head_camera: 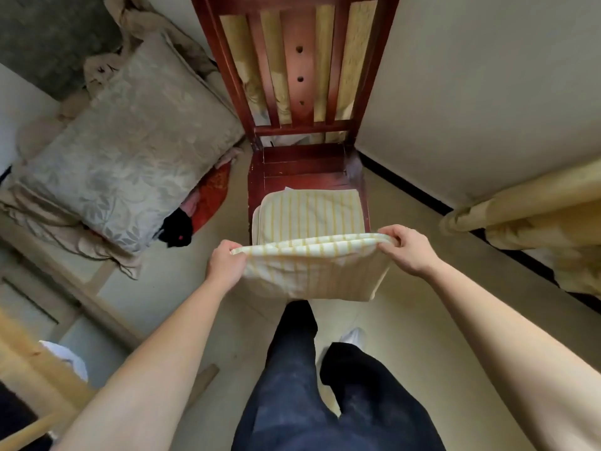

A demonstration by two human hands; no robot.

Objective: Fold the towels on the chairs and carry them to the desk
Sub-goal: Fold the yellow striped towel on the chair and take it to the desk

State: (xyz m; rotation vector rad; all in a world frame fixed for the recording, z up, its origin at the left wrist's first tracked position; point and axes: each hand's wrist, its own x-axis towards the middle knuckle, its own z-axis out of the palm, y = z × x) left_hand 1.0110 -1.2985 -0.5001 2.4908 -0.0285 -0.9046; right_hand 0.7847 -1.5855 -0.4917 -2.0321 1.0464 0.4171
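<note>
Pinching the striped towel's [312, 271] upper fold, the left hand [225, 265] and right hand [405, 250] held it taut, arms outstretched, above the red wooden chair's [299, 164] seat edge.

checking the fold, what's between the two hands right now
In the head view, the held towel spans the gap: the left hand and right hand each pinch one end of its top edge. Beyond it, a folded towel lies on the chair.
</note>
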